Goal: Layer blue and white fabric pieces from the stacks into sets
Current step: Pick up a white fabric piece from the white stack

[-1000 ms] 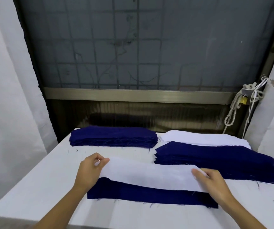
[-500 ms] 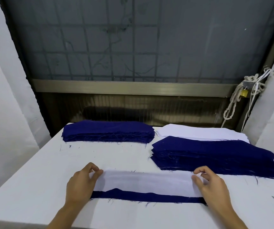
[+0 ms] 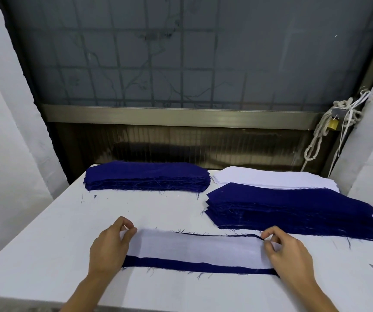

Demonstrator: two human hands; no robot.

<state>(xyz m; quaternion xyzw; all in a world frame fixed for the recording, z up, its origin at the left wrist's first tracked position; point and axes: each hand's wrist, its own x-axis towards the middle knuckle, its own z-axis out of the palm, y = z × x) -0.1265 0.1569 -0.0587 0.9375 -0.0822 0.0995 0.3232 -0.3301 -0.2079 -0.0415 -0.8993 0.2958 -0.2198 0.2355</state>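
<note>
Left hand [image 3: 110, 246] and right hand [image 3: 290, 253] are bare, forearms bare too

Two blue stacks [image 3: 147, 176] [image 3: 293, 210], one white stack [image 3: 271, 177], one white piece [image 3: 194, 248], seemingly one blue piece [image 3: 192, 265], two hands [image 3: 109, 246] [image 3: 289, 253]

Left grip [image 3: 108, 248], right grip [image 3: 289, 253] pinching, fingers curled, forearms forward.

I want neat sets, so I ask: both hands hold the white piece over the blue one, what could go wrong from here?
1. The white piece lies offset on the blue piece: a wide blue band shows along the near edge, only a sliver at the far edge. If the left hand and right hand release now, the set may be misaligned.
2. The fanned blue stack lies just beyond the right hand; lifting carelessly might disturb it.
</note>
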